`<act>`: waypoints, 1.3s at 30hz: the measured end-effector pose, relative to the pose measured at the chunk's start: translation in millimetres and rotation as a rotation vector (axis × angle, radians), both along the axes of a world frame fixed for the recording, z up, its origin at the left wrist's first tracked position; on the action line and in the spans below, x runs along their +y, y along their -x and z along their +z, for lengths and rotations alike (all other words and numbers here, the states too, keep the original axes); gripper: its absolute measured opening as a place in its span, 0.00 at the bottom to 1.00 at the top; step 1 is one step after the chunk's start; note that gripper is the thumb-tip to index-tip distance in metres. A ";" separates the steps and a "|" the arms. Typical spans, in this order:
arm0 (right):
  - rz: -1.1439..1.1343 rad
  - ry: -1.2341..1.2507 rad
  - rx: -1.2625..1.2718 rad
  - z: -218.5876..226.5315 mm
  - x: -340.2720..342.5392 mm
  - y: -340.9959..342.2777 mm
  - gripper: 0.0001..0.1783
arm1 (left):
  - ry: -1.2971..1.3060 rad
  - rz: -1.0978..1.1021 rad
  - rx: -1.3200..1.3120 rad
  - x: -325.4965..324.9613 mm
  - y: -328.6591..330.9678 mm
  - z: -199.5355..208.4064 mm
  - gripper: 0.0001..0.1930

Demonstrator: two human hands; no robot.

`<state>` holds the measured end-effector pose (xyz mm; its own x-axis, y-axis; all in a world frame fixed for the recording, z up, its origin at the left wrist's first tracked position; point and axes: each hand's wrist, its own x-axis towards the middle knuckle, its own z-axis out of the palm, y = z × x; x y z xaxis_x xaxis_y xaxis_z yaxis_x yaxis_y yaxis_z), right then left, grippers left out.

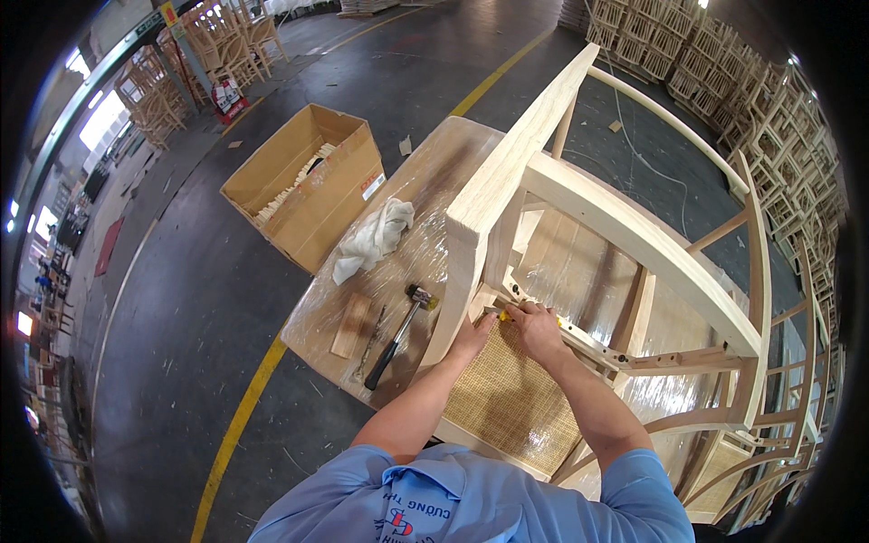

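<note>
A pale wooden chair frame lies on its side over a plastic-wrapped table, with a woven cane panel set between its rails. My right hand is closed round a yellow utility knife at the panel's upper corner; a short metal blade shows beside the fingers. At that same corner my left hand grips the frame, its fingertips close to the blade and partly hidden by the wood. Left of the chair lie a hammer with a black handle, a small wood block and a thin rod-like tool.
A crumpled white cloth rests on the wrapped table. Beyond it, an open cardboard box holds pale wooden pieces. More chair frames are stacked at the right, with others at the far left. Yellow lines cross the dark floor.
</note>
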<state>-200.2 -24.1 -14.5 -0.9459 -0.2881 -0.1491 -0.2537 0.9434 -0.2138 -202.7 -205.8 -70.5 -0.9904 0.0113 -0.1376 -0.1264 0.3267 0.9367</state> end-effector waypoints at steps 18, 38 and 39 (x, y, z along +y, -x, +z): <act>-0.073 0.194 -0.082 11.1 1.0 4.9 0.26 | 0.088 0.038 0.029 -2.6 2.5 -20.7 0.44; -0.606 0.774 0.078 -0.9 37.3 -231.7 0.22 | 0.164 0.096 -0.145 19.6 10.2 -3.5 0.28; -0.618 0.790 0.056 -2.1 35.8 -236.1 0.22 | 0.164 0.129 -0.124 16.9 11.7 -5.8 0.28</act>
<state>35.9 11.8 -16.6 -0.9628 0.2589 -0.0778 0.2037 0.5054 -0.8385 -214.5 -188.9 -76.3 -0.9577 -0.1464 -0.2477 -0.2874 0.4467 0.8473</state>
